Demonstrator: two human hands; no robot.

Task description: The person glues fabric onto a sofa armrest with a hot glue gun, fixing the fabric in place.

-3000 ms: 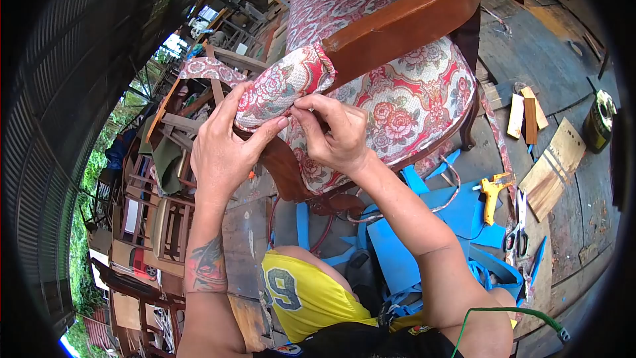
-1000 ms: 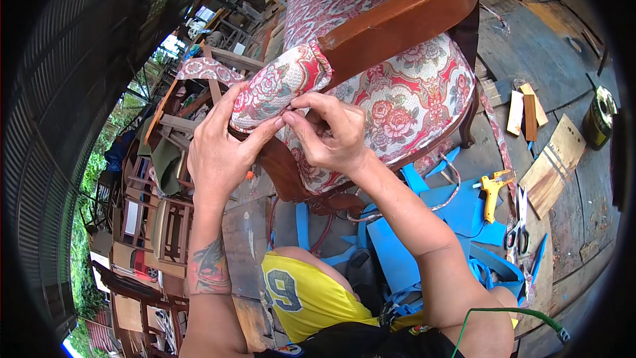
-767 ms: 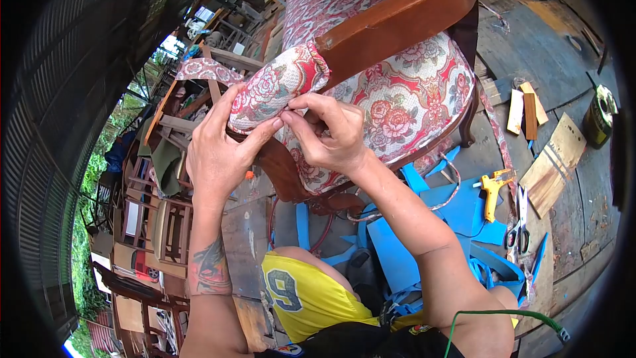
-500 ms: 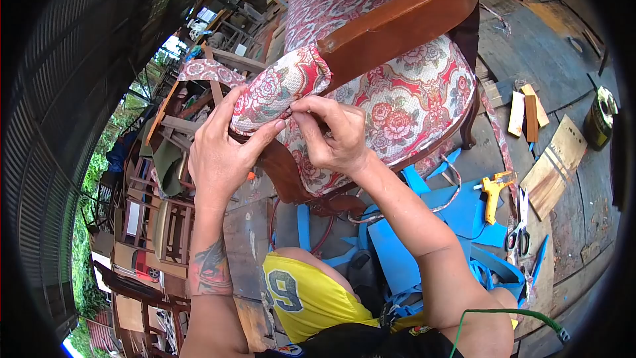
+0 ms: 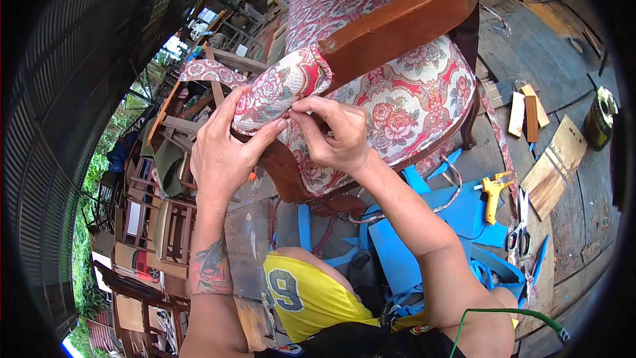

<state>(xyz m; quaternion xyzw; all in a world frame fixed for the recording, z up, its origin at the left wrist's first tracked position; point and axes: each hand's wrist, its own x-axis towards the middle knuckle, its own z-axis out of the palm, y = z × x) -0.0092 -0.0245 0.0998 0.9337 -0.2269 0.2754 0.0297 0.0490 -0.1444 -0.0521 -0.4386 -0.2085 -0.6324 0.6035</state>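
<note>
A wooden armchair (image 5: 397, 20) covered in red floral fabric stands in front of me. Its padded armrest (image 5: 281, 86) juts toward me. My left hand (image 5: 222, 152) cups the front end of that pad from below, thumb pressed along its lower edge. My right hand (image 5: 331, 132) pinches the fabric edge on the pad's underside between thumb and forefinger, right beside my left thumb. The seat cushion (image 5: 404, 99) lies just behind my right hand.
On the plank floor at right lie a yellow glue gun (image 5: 491, 192), scissors (image 5: 517, 235), wood offcuts (image 5: 550, 166), blue foam pieces (image 5: 457, 215) and a tin can (image 5: 599, 119). Stacked wooden chair frames (image 5: 165, 179) crowd the left. A green cable (image 5: 503, 315) runs by my right forearm.
Both hands stay on the armrest's lower edge. They shifted slightly along the seam and back, my right fingers re-pinching the fabric. The chair has not moved.
</note>
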